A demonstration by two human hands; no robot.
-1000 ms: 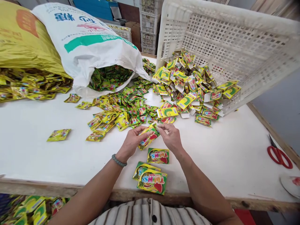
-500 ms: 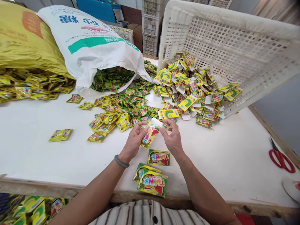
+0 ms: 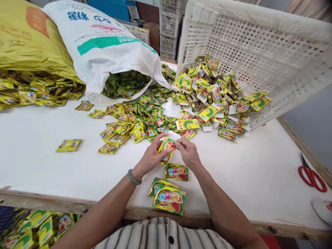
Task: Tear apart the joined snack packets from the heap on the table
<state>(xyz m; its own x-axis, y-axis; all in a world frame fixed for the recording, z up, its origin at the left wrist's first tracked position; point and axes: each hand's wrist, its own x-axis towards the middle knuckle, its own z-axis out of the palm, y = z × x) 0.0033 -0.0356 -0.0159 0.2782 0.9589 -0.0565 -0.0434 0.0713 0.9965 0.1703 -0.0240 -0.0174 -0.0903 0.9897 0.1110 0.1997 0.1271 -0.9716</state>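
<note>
While the left hand wraps its grip around the small carton, thumb across the printed front, the right hand pinches at its upper right edge, beside the white flap. The carton is held tilted above the table, in the middle of its width. Toward the front edge, one flat carton lies just below the hands, and two overlapping cartons lie nearer the edge.

Beyond the hands, the sachet pile spreads from the mouth of the white sack, with the yellow sack farther left. Behind and right, the carton heap spills from the tipped crate. Bare white surface runs from the left forearm out to the lone sachet, and from the right forearm to the red-handled scissors near the right edge.
</note>
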